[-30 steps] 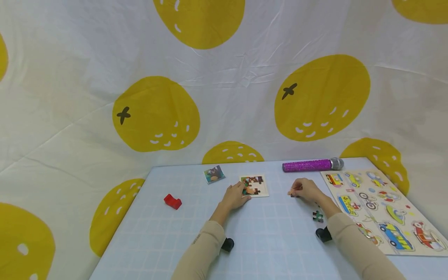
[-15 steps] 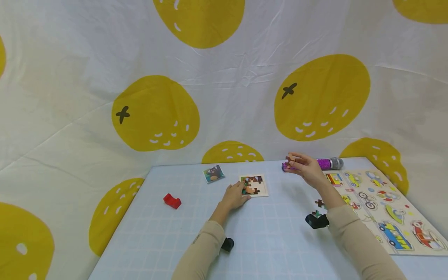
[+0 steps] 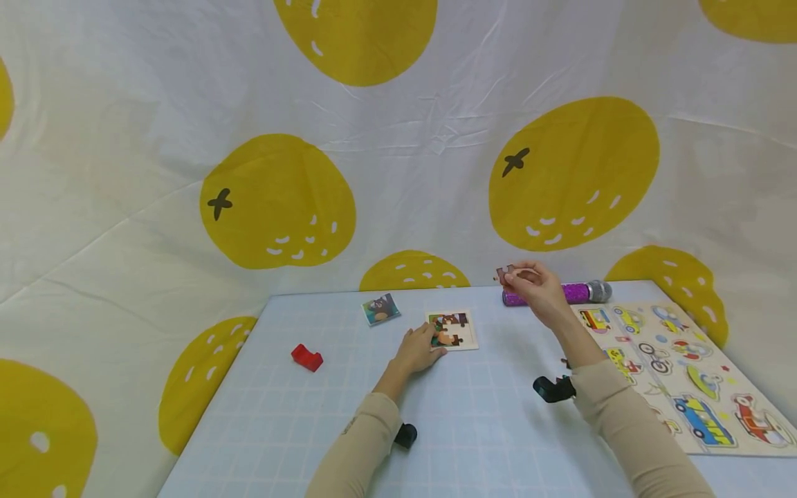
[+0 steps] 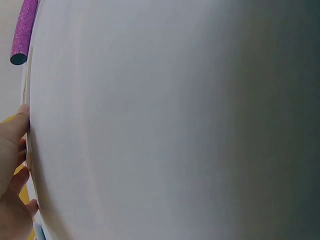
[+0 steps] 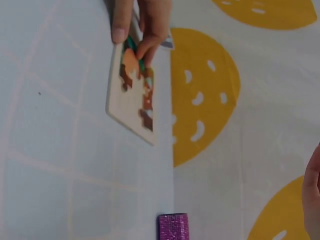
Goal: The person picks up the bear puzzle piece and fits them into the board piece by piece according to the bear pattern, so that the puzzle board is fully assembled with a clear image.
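Observation:
In the head view my left hand [image 3: 416, 350] holds the left side of a small wooden jigsaw board [image 3: 470, 337], thumb at its near edge and bent fingers over the fitted pieces. Part of a brown bear picture lies in the board, with bare wood showing at its right. My right hand [image 3: 543, 296] is raised off the table and pinches a brown jigsaw piece [image 3: 503, 274] between thumb and fingers. Only a sliver of that hand shows at the right edge of the right wrist view, where the piece is out of sight.
Behind the right hand lies a purple glittery microphone [image 3: 575, 293]. A large vehicle peg puzzle [image 3: 679, 373] covers the table's right side. A bear picture card [image 3: 380, 310] and a red block [image 3: 308, 357] lie at left. Loose jigsaw pieces are mostly hidden under the right forearm.
My right hand has lifted from the table with the jigsaw piece, up and then slightly left, and the piece has turned. The left hand and the board have stayed put.

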`<state>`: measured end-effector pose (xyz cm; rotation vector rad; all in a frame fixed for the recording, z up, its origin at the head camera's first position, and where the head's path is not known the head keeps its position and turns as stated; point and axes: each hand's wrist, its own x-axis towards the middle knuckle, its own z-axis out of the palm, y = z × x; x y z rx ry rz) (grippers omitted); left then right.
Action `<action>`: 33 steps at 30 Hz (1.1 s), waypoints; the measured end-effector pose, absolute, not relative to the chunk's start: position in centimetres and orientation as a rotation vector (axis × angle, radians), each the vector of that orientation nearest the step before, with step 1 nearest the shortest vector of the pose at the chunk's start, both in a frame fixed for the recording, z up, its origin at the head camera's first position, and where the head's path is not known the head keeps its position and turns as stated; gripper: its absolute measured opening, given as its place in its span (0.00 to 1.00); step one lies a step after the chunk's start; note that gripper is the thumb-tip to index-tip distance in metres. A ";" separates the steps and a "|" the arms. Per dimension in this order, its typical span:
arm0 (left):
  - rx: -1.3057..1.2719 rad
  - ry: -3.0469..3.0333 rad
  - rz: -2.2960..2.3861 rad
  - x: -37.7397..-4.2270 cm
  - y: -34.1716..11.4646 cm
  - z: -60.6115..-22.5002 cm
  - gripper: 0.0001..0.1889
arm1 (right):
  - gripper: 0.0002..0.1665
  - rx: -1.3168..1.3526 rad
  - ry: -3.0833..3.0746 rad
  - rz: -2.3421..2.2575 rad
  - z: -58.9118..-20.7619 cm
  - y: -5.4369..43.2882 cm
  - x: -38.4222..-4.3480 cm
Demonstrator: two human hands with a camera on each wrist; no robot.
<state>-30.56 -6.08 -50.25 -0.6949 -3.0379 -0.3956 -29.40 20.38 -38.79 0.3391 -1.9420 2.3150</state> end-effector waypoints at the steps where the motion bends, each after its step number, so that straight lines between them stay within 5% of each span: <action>1: -0.692 -3.041 -0.390 -30.6 -6.1 -50.2 0.24 | 0.10 0.312 -1.895 2.337 -38.7 20.2 -29.4; 8: -0.690 -3.045 -0.402 -30.7 -5.9 -50.4 0.24 | 0.14 0.363 -1.712 2.393 -39.0 19.4 -29.7; 12: -0.686 -3.046 -0.401 -30.6 -6.0 -50.3 0.23 | 0.05 0.323 -1.691 2.425 -39.0 18.8 -29.9; 18: -0.670 -3.046 -0.442 -30.4 -6.1 -50.1 0.24 | 0.06 0.224 -1.765 2.410 -39.6 17.7 -30.3; 25: -0.650 -3.071 -0.410 -30.4 -6.0 -50.0 0.26 | 0.30 0.254 -2.096 2.217 -42.7 15.5 -31.4; 33: -0.657 -3.067 -0.399 -30.4 -5.9 -50.0 0.27 | 0.26 0.321 -2.594 1.744 -46.3 12.9 -32.1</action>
